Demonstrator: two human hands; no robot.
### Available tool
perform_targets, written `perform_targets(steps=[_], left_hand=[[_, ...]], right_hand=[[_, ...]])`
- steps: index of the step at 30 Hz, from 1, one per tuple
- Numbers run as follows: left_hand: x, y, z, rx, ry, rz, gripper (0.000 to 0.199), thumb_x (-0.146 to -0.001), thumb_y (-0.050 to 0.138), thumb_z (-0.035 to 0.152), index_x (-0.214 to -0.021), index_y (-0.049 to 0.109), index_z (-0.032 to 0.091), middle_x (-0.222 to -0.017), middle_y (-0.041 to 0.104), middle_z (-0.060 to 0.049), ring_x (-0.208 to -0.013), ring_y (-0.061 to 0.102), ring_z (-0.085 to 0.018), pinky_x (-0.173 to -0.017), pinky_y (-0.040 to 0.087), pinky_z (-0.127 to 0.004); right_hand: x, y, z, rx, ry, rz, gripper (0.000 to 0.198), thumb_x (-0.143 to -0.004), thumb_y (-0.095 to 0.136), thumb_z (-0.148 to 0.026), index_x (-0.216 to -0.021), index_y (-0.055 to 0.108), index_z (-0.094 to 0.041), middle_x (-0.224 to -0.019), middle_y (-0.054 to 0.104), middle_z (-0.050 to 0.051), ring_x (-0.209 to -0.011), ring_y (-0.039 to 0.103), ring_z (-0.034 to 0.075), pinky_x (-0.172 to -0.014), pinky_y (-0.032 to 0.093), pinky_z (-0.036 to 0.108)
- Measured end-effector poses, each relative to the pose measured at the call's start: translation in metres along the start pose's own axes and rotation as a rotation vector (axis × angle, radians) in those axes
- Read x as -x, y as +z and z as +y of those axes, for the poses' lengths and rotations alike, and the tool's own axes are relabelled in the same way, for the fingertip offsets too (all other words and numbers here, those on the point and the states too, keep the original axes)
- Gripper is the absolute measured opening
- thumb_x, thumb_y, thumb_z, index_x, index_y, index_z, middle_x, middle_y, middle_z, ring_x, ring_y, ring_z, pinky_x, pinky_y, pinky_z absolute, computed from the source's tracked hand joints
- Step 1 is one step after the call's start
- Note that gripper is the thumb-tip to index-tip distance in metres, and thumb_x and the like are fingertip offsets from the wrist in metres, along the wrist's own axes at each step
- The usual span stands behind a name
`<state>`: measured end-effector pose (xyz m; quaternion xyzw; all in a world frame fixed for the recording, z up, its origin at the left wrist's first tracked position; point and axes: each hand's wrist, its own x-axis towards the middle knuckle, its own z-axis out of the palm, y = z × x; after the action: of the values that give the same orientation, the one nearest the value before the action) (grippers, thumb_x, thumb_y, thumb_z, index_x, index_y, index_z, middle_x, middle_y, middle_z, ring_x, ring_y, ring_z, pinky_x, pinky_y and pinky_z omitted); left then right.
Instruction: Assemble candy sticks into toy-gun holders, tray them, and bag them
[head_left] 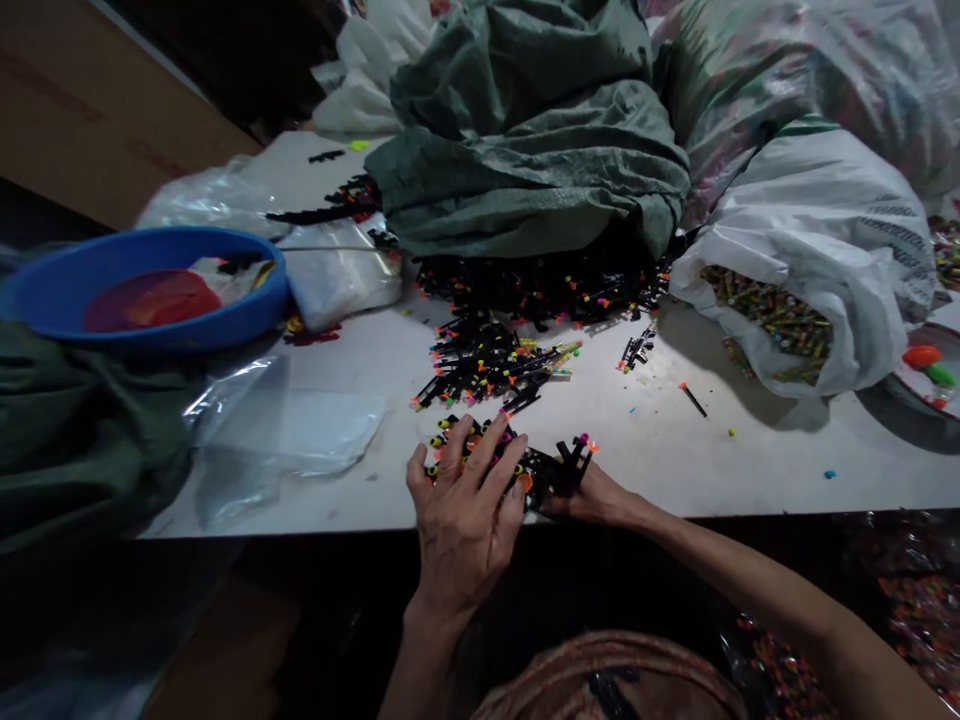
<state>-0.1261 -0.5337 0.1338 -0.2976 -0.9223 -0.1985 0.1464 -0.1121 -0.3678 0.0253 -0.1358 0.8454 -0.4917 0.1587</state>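
The bundle of black sticks, tipped in yellow, orange and pink, is at the near edge of the white surface, between the person's two hands. The left grip is spread, its fingers laid over the bright tips; the right grip, partly hidden, clasps the bundle's other end. A pile of similar sticks lies just beyond.

Workshop, probably (dim) | white worktable | bulk sacks | heaped small parts
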Motion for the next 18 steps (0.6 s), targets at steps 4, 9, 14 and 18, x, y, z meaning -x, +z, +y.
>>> perform_targets(steps=[4, 9, 14, 18], left_hand=[[0.004, 0.000, 0.000, -0.008, -0.017, -0.008, 0.038, -0.091, 0.042, 0.032, -0.127, 0.052, 0.027, -0.136, 0.050, -0.006, -0.136, 0.030, -0.029, -0.109, 0.012, -0.055], [0.007, 0.001, -0.006, -0.053, 0.064, -0.020, 0.057, -0.087, 0.042, 0.053, -0.135, 0.044, 0.023, -0.140, 0.046, -0.011, -0.136, 0.028, -0.035, -0.109, 0.007, -0.058], [0.002, 0.001, -0.004, -0.079, 0.049, 0.008, 0.048, -0.087, 0.046, 0.036, -0.133, 0.046, 0.025, -0.141, 0.045, -0.009, -0.136, 0.029, -0.032, -0.109, 0.009, -0.057], [0.001, 0.000, -0.003, -0.088, 0.048, 0.010, 0.045, -0.086, 0.047, 0.030, -0.130, 0.048, 0.023, -0.140, 0.046, -0.009, -0.136, 0.029, -0.032, -0.109, 0.010, -0.056]], right_hand=[[0.009, 0.011, -0.020, 0.346, -0.044, -0.062, 0.019, -0.076, 0.055, -0.017, -0.094, 0.061, -0.012, -0.091, 0.065, 0.010, -0.070, 0.058, 0.018, -0.063, 0.042, 0.027], [-0.008, -0.005, -0.029, 0.516, -0.037, -0.270, 0.022, -0.078, 0.058, -0.025, -0.097, 0.065, -0.015, -0.091, 0.067, 0.009, -0.073, 0.062, 0.020, -0.060, 0.043, 0.026], [-0.045, -0.141, 0.010, 0.819, 0.307, 0.118, 0.035, -0.083, 0.055, -0.015, -0.117, 0.058, -0.021, -0.116, 0.061, 0.008, -0.095, 0.061, 0.018, -0.075, 0.043, 0.023], [-0.052, -0.222, 0.041, 0.934, 0.425, 0.246, 0.031, -0.084, 0.039, -0.002, -0.102, 0.064, -0.006, -0.120, 0.055, 0.023, -0.102, 0.058, 0.027, -0.081, 0.041, 0.034]])
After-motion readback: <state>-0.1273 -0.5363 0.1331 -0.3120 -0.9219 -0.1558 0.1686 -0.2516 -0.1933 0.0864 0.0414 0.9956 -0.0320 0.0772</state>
